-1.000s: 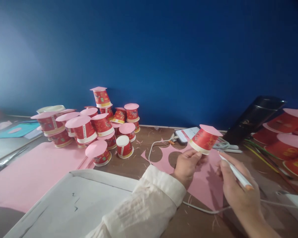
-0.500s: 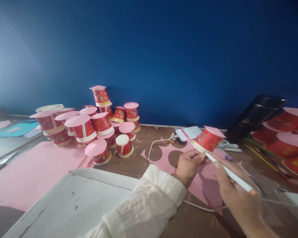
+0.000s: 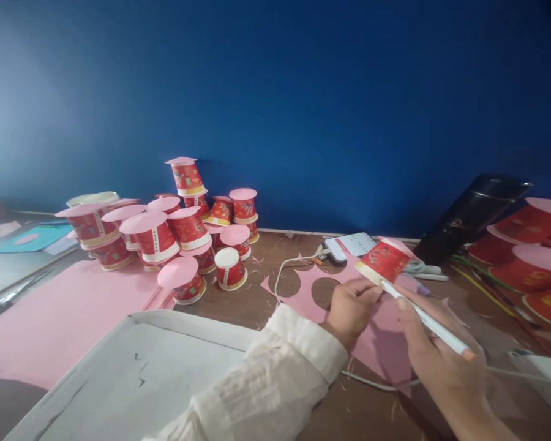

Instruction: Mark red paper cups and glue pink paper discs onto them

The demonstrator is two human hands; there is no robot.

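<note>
My left hand (image 3: pixel 352 309) pinches the lower rim of a red paper cup (image 3: pixel 384 262), which is upside down and tilted. A piece of pink paper (image 3: pixel 400 246) sits on the cup's base. In my right hand (image 3: pixel 450 367) is a white pen (image 3: pixel 434 323) with an orange end; its tip meets the cup's pale rim beside my left fingers. Some right fingers are hidden behind the pen and cup. Under both hands lies a pink paper sheet (image 3: pixel 386 343) with round holes cut out.
Several red cups topped with pink discs (image 3: pixel 178 274) are stacked at left, more (image 3: pixel 521 263) at far right. A phone (image 3: pixel 349 247) with a white cable and a black bottle (image 3: pixel 472 214) stand behind. A white board (image 3: pixel 183 373) lies front left, near pink paper (image 3: pixel 68 312).
The held cup has tilted slightly, so its pink top shows more edge-on. My hands and the pen have shifted a little to the right.
</note>
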